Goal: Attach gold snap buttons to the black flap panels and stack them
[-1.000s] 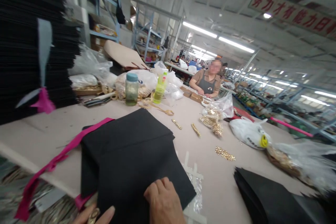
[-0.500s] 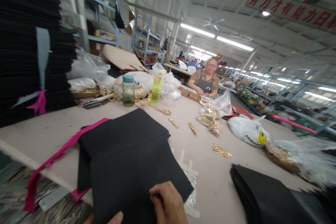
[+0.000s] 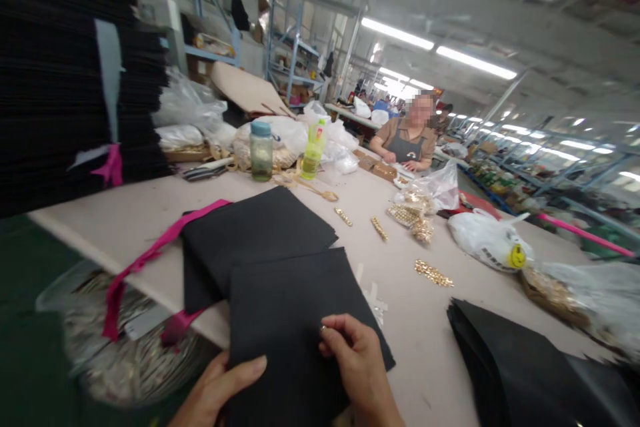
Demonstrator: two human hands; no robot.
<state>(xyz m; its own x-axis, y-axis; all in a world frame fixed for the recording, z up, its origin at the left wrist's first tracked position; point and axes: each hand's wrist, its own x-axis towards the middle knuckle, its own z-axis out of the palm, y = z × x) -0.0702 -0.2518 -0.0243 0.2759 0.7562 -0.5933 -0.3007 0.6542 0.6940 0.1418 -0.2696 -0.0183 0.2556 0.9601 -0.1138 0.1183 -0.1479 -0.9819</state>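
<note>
A black sheet [image 3: 285, 320] lies in front of me, partly over a stack of black sheets [image 3: 260, 220] on the table. My left hand [image 3: 227, 383] grips the near sheet by its left edge, thumb on top and fingers hidden underneath. Above the same sheet, my right hand [image 3: 357, 353] pinches a tiny shiny piece between thumb and forefinger; it is too small to name. Small gold metal pieces [image 3: 434, 273] lie in a cluster to the right, with two short gold rows [image 3: 379, 228] farther back.
A pink strip [image 3: 165, 247] runs under the stack and off the table edge. More black sheets [image 3: 520, 360] lie at right. A blue-lidded jar [image 3: 261, 157], a green bottle [image 3: 313, 153] and plastic bags [image 3: 483, 237] stand farther back. Across the table sits a person [image 3: 405, 140].
The near black sheet has been drawn back and turned slightly against the stack. My left hand shows more fully at its edge. The whole view has shifted a little.
</note>
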